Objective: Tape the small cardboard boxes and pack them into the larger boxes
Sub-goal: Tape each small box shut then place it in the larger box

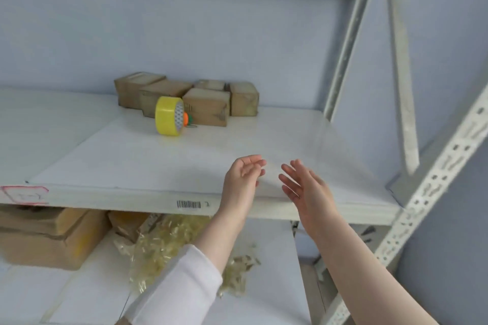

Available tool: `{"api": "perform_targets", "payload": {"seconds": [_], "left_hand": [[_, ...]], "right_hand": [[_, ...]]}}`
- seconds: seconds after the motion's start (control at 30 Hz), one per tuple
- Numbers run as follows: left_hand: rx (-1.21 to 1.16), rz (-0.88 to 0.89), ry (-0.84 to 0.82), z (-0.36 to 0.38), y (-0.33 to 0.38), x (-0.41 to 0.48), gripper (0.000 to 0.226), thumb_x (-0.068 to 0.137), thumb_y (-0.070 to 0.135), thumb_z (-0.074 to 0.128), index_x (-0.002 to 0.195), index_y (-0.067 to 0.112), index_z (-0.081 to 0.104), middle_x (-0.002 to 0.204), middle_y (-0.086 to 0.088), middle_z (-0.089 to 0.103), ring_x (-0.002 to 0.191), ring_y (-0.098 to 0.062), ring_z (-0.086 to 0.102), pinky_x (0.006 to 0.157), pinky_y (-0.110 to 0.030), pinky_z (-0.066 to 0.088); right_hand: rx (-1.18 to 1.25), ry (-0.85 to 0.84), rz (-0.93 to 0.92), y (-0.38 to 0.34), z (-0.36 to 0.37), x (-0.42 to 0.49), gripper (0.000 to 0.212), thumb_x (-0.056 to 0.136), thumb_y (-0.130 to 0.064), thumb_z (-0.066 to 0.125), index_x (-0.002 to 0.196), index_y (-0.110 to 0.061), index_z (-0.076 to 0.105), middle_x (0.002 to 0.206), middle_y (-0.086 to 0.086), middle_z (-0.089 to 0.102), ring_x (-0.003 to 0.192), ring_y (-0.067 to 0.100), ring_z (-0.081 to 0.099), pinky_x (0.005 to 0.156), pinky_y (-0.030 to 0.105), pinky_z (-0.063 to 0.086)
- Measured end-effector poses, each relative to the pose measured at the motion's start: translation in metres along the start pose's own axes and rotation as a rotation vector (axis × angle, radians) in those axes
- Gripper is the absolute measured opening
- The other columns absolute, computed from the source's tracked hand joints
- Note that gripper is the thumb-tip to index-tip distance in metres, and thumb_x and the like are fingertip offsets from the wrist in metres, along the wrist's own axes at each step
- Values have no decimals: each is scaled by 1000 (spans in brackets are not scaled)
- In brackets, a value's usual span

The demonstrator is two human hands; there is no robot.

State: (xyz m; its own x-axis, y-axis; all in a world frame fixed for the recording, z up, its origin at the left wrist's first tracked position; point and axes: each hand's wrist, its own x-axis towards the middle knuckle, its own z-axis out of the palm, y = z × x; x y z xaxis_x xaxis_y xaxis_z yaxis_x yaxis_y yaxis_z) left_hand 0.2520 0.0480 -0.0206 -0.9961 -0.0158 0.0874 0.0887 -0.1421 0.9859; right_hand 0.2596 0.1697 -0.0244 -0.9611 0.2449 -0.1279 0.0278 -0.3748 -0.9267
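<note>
From the head view, the job looks to be at its very start, or between boxes: both hands are held above the front edge of the shelf (184, 163) and neither holds anything. The left hand (244, 179) has its fingers (257, 162) loosely curled and empty, palm turned inward; the right hand (310, 190) faces it with fingers (290, 183) straight and spread, a gap between the two hands. The small boxes (206, 105) sit in a huddle at the back of the shelf against the wall, well apart from both hands and up to their left. The yellow roll of tape (167, 117) stands on edge just in front of them, touching or nearly touching the nearest ones, with a small orange thing at its side that is too small to make out. A larger box (39, 237) lies on the shelf below, at the left, beside a clear bag of pale bits (158, 248). The next move likely calls for reaching forward and left across the bare shelf to bring one small box and the tape to the front.
</note>
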Motion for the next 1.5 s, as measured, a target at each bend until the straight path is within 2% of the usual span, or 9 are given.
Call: {"api": "perform_targets", "payload": {"seconds": [0.4, 0.63, 0.77, 0.93, 1.07, 1.17, 1.27, 1.37, 1.5], "left_hand": [[921, 217, 280, -86, 79, 234, 29, 91, 20, 54, 120, 14, 57, 127, -6, 58, 120, -22, 52, 99, -31, 39], [1285, -53, 182, -113, 78, 311, 14, 92, 26, 46, 79, 19, 47, 78, -5, 49, 75, -22, 46, 65, -31, 35], [1247, -134, 157, -109, 69, 325, 18, 93, 30, 47, 76, 26, 41, 76, 5, 38, 76, -17, 41, 61, -27, 30], [1146, -143, 173, -114, 72, 326, 55, 93, 47, 43, 132, 8, 46, 133, -7, 52, 121, -26, 49, 83, -28, 35], [859, -135, 213, -118, 83, 308, 68, 86, 60, 47, 140, 19, 37, 132, -1, 51, 122, -22, 47, 99, -35, 41], [599, -99, 201, -110, 97, 289, 64, 84, 63, 49, 134, 24, 43, 106, 7, 58, 109, -17, 52, 90, -36, 46], [340, -113, 32, -100, 105, 269, 55, 78, 68, 52, 118, 30, 56, 111, 9, 65, 109, -14, 58, 85, -40, 49], [175, -110, -78, -87, 97, 255, 98, 57, 74, 67, 139, 32, 35, 137, 7, 49, 127, -17, 47, 95, -49, 46], [-79, -39, -39, -78, 85, 243, 114, 51, 62, 78, 144, 36, 17, 133, 5, 52, 115, -15, 55, 92, -52, 49]], "right_hand": [[-311, -328, 27, -28, 113, 194, 72, 84, -46, 61, 143, -13, 36, 140, 3, 45, 117, 19, 49, 107, 37, 37], [-451, -479, 30, -6, 160, 268, 81, 77, -55, 66, 143, -17, 37, 142, -3, 46, 127, 15, 43, 107, 33, 33], [-375, -490, 52, 5, 167, 276, 83, 79, -51, 65, 146, -18, 30, 144, -6, 43, 128, 10, 42, 94, 22, 30], [-289, -426, -11, 7, 168, 267, 79, 79, -57, 60, 146, -35, 24, 150, -12, 27, 135, 9, 31, 98, 23, 26], [-240, -377, -144, -7, 170, 250, 64, 80, -51, 63, 137, -50, 32, 149, -14, 25, 136, 7, 28, 112, 34, 27], [-304, -319, -361, -25, 167, 238, 59, 82, -35, 67, 131, -49, 38, 144, -10, 33, 133, 7, 32, 109, 32, 32], [-485, -285, -664, -37, 158, 224, 72, 79, -25, 73, 135, -43, 30, 145, -3, 27, 138, 10, 24, 112, 30, 29], [-651, -261, -948, -45, 152, 210, 88, 73, -20, 78, 141, -26, 22, 148, 9, 23, 140, 14, 18, 110, 13, 21], [-758, -272, -1164, -58, 143, 190, 97, 66, -32, 80, 139, -18, 18, 147, 10, 28, 135, 21, 28, 109, 43, 32]]}}
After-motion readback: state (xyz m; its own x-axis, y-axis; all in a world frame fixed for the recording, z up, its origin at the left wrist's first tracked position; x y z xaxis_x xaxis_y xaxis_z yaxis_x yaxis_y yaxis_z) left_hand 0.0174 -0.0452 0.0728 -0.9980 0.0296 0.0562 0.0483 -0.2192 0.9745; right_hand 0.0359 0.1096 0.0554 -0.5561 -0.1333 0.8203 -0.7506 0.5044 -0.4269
